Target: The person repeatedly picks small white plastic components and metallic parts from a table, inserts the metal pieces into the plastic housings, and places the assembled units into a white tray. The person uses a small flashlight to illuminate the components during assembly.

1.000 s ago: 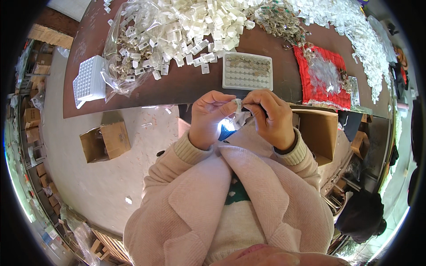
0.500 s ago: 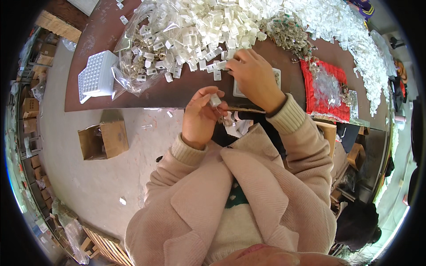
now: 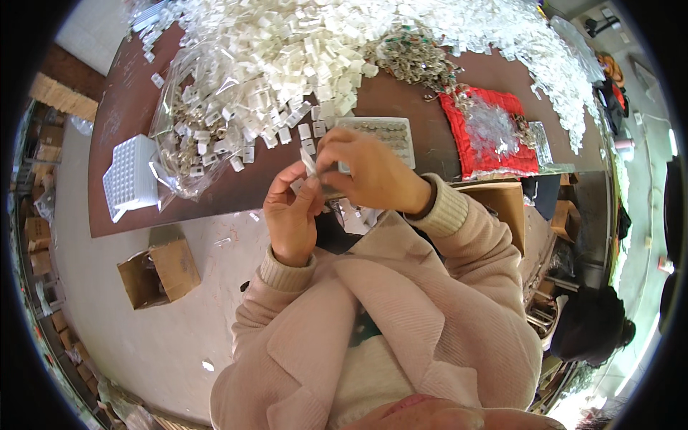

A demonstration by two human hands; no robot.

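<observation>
My hands meet just over the table's near edge. My left hand [image 3: 292, 215] pinches a small white plastic piece [image 3: 308, 162] between thumb and fingers. The fingertips of my right hand [image 3: 373, 170] press together at the same piece, partly hiding it. Whether a second part sits between them, I cannot make out. Behind my right hand lies a shallow clear tray [image 3: 407, 136] holding rows of small round metallic parts. Just beyond my fingers, loose white plastic housings [image 3: 304, 132] lie at the near fringe of a large heap [image 3: 279, 64].
A clear plastic bag [image 3: 172, 115] with metal bits lies left of the heap, beside a stack of white dimpled trays [image 3: 132, 175]. Small metal parts [image 3: 416, 59] are piled farther right. Clear pieces rest on a red cloth [image 3: 459, 154]. An open cardboard box [image 3: 175, 269] stands on the floor.
My right hand has come back from the heap's edge to my left hand, both now on the white piece. The tray is less covered by my right hand. The whole view has shifted.
</observation>
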